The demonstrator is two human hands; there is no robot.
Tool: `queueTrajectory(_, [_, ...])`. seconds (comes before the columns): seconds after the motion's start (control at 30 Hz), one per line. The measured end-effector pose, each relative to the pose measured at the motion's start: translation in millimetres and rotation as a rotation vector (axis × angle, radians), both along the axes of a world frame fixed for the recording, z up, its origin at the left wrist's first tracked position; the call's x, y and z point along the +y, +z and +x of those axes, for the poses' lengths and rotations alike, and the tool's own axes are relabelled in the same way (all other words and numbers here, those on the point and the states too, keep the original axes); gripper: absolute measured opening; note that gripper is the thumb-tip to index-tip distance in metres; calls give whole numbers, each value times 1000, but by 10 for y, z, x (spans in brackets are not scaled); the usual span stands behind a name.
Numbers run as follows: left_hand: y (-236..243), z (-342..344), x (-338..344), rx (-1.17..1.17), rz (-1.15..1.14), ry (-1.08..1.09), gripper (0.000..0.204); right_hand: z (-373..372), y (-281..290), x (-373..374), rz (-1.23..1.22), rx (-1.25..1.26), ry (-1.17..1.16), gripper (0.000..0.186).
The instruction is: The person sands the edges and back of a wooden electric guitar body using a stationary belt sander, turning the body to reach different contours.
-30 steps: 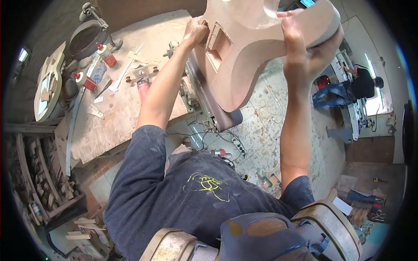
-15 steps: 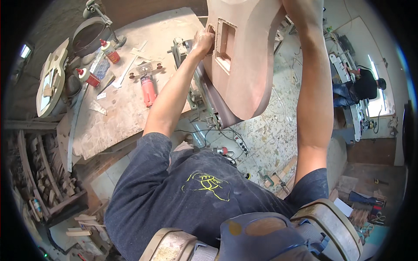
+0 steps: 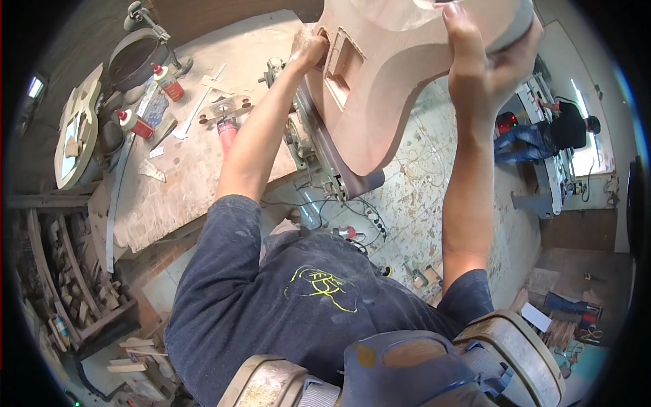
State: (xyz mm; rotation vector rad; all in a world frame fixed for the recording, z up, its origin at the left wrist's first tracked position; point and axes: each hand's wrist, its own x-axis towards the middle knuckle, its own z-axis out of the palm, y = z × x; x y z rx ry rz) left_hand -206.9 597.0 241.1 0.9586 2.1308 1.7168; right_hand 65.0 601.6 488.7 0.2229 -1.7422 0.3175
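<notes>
I grip a pale wooden guitar body [image 3: 376,88] with rectangular cut-out cavities, held over a belt sander [image 3: 359,183] with a dark belt. My left hand [image 3: 308,47] is closed on the body's left side by a small cavity. My right hand [image 3: 488,68] wraps round its curved upper right part, thumb on the face. The body overlaps the belt at its left side; I cannot tell exactly where they touch. Beside the sander, a red power tool [image 3: 227,136] lies on the workbench [image 3: 149,210], partly behind my left forearm.
Glue bottles [image 3: 166,81], a lamp [image 3: 132,24] and another guitar body [image 3: 74,136] stand at the left. A wooden rack [image 3: 78,278] holds offcuts. A co-worker [image 3: 563,129] works at a machine on the right. Cables [image 3: 366,217] and clamps [image 3: 420,278] lie on the floor.
The guitar body swung upright half a second ago and has tilted back, close to its earlier angle. My right hand went up and has come down again; my left hand shifted slightly.
</notes>
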Motion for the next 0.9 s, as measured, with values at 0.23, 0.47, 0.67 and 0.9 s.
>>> queueTrajectory(0.23, [557,31,-55,414,164,-5,32,283,-269,-376,-299,39,80,66])
queueTrajectory(0.47, [838,26,-66,490,173,4,33,465,-506,-372,-317,158,113,84])
queueTrajectory(0.67, [910,15,-48,513,175,4,33,551,-575,-372,-310,166,197,94])
queueTrajectory(0.9, [881,23,-27,515,170,6,33,540,-493,-346,-310,126,182,92])
